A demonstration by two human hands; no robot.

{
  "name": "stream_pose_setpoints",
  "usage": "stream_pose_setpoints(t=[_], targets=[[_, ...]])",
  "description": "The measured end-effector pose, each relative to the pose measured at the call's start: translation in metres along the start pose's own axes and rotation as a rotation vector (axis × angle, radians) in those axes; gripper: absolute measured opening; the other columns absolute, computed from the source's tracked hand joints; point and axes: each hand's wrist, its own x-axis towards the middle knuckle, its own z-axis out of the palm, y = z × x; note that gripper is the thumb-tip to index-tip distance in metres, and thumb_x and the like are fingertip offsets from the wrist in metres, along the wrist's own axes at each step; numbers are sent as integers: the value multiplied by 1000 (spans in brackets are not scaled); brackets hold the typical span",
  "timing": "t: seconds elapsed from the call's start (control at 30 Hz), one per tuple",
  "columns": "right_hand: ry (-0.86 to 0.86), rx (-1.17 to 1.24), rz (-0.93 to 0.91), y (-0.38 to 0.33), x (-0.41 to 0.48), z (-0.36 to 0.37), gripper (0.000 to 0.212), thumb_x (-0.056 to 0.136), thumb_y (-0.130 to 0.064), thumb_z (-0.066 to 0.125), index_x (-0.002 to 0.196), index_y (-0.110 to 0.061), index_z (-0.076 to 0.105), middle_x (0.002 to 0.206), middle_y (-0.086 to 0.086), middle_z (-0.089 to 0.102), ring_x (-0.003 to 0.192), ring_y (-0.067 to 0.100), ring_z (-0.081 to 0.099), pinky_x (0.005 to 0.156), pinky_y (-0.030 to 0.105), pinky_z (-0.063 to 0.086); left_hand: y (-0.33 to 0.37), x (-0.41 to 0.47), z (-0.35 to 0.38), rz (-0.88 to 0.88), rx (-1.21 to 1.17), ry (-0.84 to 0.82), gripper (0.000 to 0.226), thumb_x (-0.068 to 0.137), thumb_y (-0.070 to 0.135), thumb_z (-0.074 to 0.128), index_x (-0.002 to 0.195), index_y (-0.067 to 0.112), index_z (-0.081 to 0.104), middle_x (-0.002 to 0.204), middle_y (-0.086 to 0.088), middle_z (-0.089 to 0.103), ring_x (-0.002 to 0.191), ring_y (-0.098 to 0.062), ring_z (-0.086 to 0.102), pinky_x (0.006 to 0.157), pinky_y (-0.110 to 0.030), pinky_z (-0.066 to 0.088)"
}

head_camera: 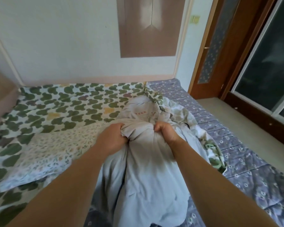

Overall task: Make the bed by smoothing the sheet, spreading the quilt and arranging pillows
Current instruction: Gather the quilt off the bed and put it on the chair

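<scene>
Here we clench both fists, left hand (112, 138) and right hand (166, 131), into the bunched pale quilt (146, 174) heaped mid-bed on the purple floral sheet (239, 145); yanking it open could drag and rumple the green bear-print cover (64, 104) beside it.

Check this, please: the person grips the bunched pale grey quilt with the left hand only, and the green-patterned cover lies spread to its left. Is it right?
Not only the left. The head view shows the left hand and the right hand both gripping the bunched pale grey quilt. The rest holds: the green-patterned cover lies spread to its left.
</scene>
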Motion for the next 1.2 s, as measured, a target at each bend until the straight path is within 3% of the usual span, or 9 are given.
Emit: stream_pose_setpoints(t=[0.1, 0.23, 0.37, 0.47, 0.63, 0.83, 0.97, 1.07, 1.2], targets=[[34, -160, 2, 3, 18, -18, 9, 53, -21, 54, 61, -17, 52, 66, 4, 49, 65, 19, 48, 58, 26, 35, -3, 20, 25, -72, -36, -13, 39, 76, 37, 48, 103, 14, 64, 98, -6, 66, 93, -27, 61, 81, -35, 47], [118, -393, -87, 13, 66, -64, 12, 78, -17, 62, 69, -10, 60, 69, 4, 52, 67, 15, 48, 60, 25, 39, 1, 57, 74, -131, 9, -47, 15, 88, 14, 52, 98, 9, 61, 91, -6, 63, 81, -21, 57, 64, -25, 35], [153, -511, -118, 27, 132, -122, 15, 85, -22, 63, 82, -8, 70, 69, -2, 60, 67, 11, 54, 51, 14, 42, 17, 114, 135, -239, -29, -23, 7, 89, 12, 52, 93, 11, 59, 79, -2, 57, 73, -19, 52, 59, -25, 34], [142, -531, -82, 37, 188, -168, 27, 86, -28, 67, 108, -12, 67, 93, 4, 67, 84, 17, 63, 72, 23, 51, 30, 168, 188, -370, -120, 46, 9, 88, 9, 51, 90, 8, 60, 77, -6, 58, 78, -28, 59, 62, -29, 38], [123, -644, 129, 69, 283, -236, 113, 56, -75, 66, 146, -17, 29, 146, 10, 38, 131, 29, 42, 105, 47, 40, 24, 247, 270, -612, -191, 123, 22, 93, 13, 47, 110, 3, 55, 107, -16, 61, 98, -35, 59, 69, -31, 37], [114, -974, 301, 125, 371, -273, 130, 57, -81, 65, 153, -22, 0, 160, 10, 1, 147, 30, 2, 117, 55, 9, -22, 295, 334, -860, -178, 134, 39, 91, 23, 53, 124, 2, 49, 122, -21, 58, 109, -38, 57, 82, -38, 44], [65, -1068, 401, 154, 407, -280, 148, 45, -87, 65, 151, -23, -16, 159, 10, -18, 146, 28, -16, 116, 54, -8, -41, 303, 359, -1057, 306, 9, 93, 79, 67, 51, 143, 3, 28, 145, -19, 31, 132, -38, 31, 107, -54, 27], [5, -1087, 444, 174, 431, -287, 157, 35, -91, 63, 150, -22, -20, 159, 8, -18, 146, 28, -15, 115, 55, -10, -66, 304, 376, -1211, 284, -35, 116, 69, 83, 43, 149, 5, 14, 153, -18, 15, 139, -38, 19, 111, -59, 19], [-65, -702, 542, 207, 446, -283, 168, 20, -90, 68, 152, -23, -10, 160, 1, 11, 144, 28, 22, 116, 48, 22, -109, 301, 399, -1207, 166, -136, 111, 63, 87, 33, 145, 13, 35, 147, -19, 35, 129, -39, 39, 101, -52, 34]])
